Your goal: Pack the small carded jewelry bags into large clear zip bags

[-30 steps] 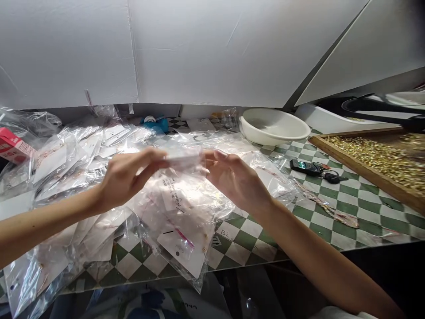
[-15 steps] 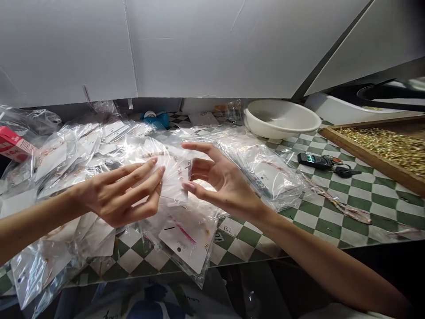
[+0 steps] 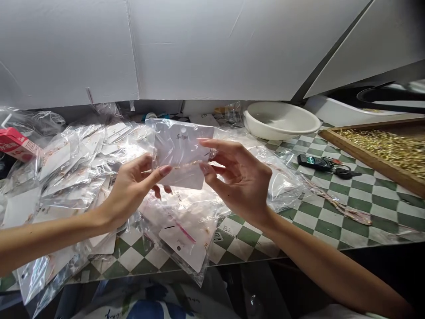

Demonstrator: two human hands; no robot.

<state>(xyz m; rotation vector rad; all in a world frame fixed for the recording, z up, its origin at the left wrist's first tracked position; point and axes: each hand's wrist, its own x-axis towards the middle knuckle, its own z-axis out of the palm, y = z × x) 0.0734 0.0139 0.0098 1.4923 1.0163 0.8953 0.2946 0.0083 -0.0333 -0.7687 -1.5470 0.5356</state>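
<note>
A white jewelry card [image 3: 182,133] in a clear plastic bag is held upright above the table, handwriting near its top and a hole punched above that. A thin beaded gold chain [image 3: 191,164] runs across its lower part. My left hand [image 3: 133,181] grips the card's left side, thumb in front and fingers behind. At the right side, my right hand [image 3: 244,179] pinches the card with thumb and index finger, the other fingers curled behind. Below them lies another bagged card [image 3: 186,252]. A heap of bagged cards [image 3: 55,161] spreads to the left.
More bagged cards [image 3: 282,181] lie behind my right hand. A white bowl [image 3: 282,132] stands at the back, near a wooden tray [image 3: 378,164] of small gold pieces. Keys with a black fob [image 3: 312,162], a beaded strand [image 3: 328,199] and a red carton [image 3: 16,144] sit around.
The card was tilted and partly covered by my left hand; now it stands upright, facing me. My left hand has turned to its left edge, and my right fingers have closed on its right side.
</note>
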